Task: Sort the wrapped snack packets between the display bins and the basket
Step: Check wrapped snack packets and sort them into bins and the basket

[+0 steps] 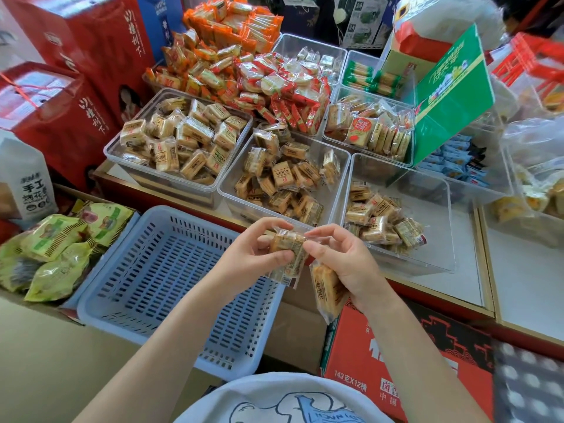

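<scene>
Nearest, a person's two bare forearms reach forward over a blue slotted basket (pixel 171 270), which sits at about 9 o'clock from the hands and holds no packets. Left hand (pixel 259 253): fingers curled, thumb and fingertips pinching one clear-wrapped snack packet (pixel 290 251) by its left end. Right hand (pixel 341 261): forefinger and thumb pinch the same packet's right end, while the lower fingers curl round a second packet (pixel 328 290) that hangs below the palm. Two packets in hand, then, held between basket and counter. At 5 o'clock, one red carton (pixel 396 355) on the floor. At 9 o'clock beyond the basket, a heap of green bags (pixel 55 254), count unclear. Farther out, three clear display bins of tan packets in a row: left bin (pixel 128 169) heaped full, middle bin (pixel 232 193) about half full, right bin (pixel 439 264) with a small pile. At 12 o'clock, farthest, a mound of orange-and-red packets (pixel 244 65).
</scene>
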Demonstrator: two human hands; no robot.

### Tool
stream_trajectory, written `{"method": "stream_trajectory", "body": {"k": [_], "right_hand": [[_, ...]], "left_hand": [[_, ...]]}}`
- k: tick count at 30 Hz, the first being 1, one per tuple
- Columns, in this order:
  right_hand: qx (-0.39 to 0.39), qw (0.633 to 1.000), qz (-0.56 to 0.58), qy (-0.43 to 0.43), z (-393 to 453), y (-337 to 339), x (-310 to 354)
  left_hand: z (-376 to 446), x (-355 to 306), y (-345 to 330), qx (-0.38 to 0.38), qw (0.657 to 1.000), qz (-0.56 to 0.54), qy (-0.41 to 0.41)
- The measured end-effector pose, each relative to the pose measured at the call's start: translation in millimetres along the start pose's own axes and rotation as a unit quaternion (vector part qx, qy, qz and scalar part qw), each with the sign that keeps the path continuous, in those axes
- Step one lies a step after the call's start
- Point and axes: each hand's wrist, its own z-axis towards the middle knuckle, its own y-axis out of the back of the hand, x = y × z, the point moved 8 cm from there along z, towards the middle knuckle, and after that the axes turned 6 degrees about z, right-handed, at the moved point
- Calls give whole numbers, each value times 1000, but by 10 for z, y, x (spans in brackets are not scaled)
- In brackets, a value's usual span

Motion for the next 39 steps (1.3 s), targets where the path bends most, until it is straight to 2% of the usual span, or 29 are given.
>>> {"method": "stream_trajectory", "body": {"k": [7, 10, 17, 22, 26, 27, 32, 35, 37, 39], "right_hand": [[-68, 997, -43, 6, -40, 58, -27], [-89, 995, -42, 12, -73, 83, -22], [-94, 994, -57, 24, -106, 73, 14], [-100, 994, -46, 8, -130, 49, 8], [-132, 991, -4, -13, -124, 99, -20], [-142, 990, 1, -15, -115, 108, -28], [-179, 983, 2, -31, -59, 84, -111], [-179, 983, 18, -46, -27, 12, -161], [-179, 982, 27, -52, -14, -57, -188], [-162, 984, 32, -64, 5, -142, -220]], "left_hand": [[-15, 118, -73, -24, 997, -49, 54], [-31, 120, -39, -59, 994, -55, 67], [-79, 77, 62, -116, 990, -55, 66], [-75, 117, 28, -97, 989, -60, 93], [-86, 97, -199, 45, 992, -36, 110], [-84, 114, -228, 60, 992, -29, 110], [-23, 243, -117, -34, 992, -27, 120], [-5, 265, -187, 1, 994, -23, 109], [-2, 263, -286, 22, 995, 20, 95], [12, 282, -269, -27, 995, 47, 81]]}}
